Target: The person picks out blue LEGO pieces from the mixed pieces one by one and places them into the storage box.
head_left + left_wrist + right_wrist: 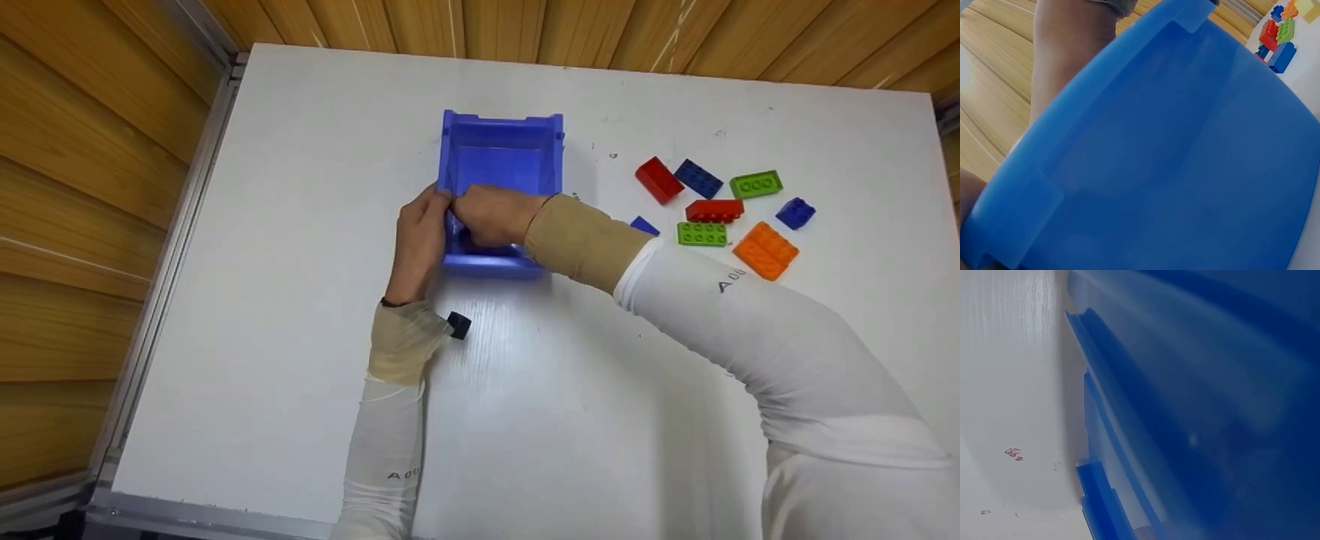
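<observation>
My left hand (421,236) gripped the blue bin (487,266) by its left side, my right hand (491,214) inside just beside, hold unclear.

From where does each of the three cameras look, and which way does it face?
Head: on the head, facing forward and down at the bin; left hand, right hand and sleeves show.
Left wrist: on that wrist, facing the bin close up, bricks beyond; bare skin shows at left.
Right wrist: on that wrist, facing the bin and table; no clear hand, perhaps skin at the bottom edge.
Head and left wrist share the bin and bricks.
</observation>
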Motion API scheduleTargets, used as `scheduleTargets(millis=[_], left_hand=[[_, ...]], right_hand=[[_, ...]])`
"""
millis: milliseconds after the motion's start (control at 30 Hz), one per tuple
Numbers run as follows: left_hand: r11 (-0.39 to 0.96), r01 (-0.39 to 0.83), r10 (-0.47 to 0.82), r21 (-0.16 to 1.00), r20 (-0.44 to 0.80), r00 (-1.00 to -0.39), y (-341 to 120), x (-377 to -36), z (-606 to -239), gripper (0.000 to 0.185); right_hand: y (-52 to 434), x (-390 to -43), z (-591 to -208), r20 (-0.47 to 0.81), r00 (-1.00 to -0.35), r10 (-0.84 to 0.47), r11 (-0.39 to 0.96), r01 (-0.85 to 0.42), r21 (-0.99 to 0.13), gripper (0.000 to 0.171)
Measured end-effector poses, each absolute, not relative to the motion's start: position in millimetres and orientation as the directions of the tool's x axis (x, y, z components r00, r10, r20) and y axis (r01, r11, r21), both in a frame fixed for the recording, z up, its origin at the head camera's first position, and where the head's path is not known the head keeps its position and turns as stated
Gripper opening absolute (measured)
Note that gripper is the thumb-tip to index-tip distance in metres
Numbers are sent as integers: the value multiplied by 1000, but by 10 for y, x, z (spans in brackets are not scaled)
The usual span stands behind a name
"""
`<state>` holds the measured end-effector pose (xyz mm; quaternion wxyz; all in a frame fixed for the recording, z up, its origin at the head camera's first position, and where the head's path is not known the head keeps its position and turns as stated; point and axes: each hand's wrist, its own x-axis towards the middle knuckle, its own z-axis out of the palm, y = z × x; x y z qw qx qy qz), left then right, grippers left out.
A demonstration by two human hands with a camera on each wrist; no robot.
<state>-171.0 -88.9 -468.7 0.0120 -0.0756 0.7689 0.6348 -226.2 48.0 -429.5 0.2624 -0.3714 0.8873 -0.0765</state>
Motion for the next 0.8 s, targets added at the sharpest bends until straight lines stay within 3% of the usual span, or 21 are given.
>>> scheduleTargets(millis=[233,600,800], left_hand=[[202,-151,-104,968,-132,-986,-896,-1701,-4680,37],[225,-139,-114,964,-116,-987,-895,-1720,-4691,27],[226,-143,-104,964,-122,-987,-901,-1712,-4694,38]], right_hand=[[474,-2262,-4306,-435,-593,-678,734,-586,-343,12],[473,-2265,-4312,-427,-589,-687,725,-597,-343,5],[482,-2269,-4329,-409,-582,-703,709,-613,-347,9]])
